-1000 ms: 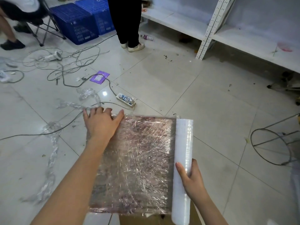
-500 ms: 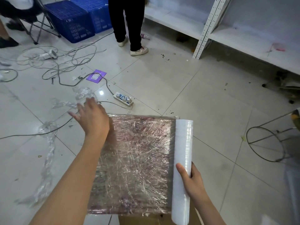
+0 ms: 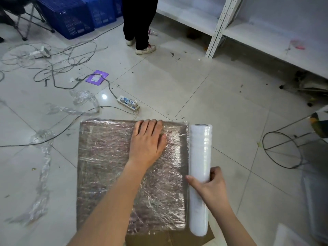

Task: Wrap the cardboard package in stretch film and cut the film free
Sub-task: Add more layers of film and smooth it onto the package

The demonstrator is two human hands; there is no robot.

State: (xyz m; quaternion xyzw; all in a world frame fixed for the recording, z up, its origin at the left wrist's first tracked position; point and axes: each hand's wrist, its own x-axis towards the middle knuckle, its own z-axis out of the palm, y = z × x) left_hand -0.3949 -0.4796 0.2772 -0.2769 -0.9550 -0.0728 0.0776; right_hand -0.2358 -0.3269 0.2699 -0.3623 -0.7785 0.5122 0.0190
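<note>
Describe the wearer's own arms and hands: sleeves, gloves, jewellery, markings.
Both forearms are bare, with no sleeves in view. The left hand and the right hand wear no gloves, and no rings, watch, bracelets or markings show on either.

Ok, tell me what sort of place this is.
Probably a storeroom or small warehouse used for packing. Bare white metal shelving lines the wall, blue crates are stacked on the tiled floor, and film scraps and cables lie around the wrapped package.
</note>
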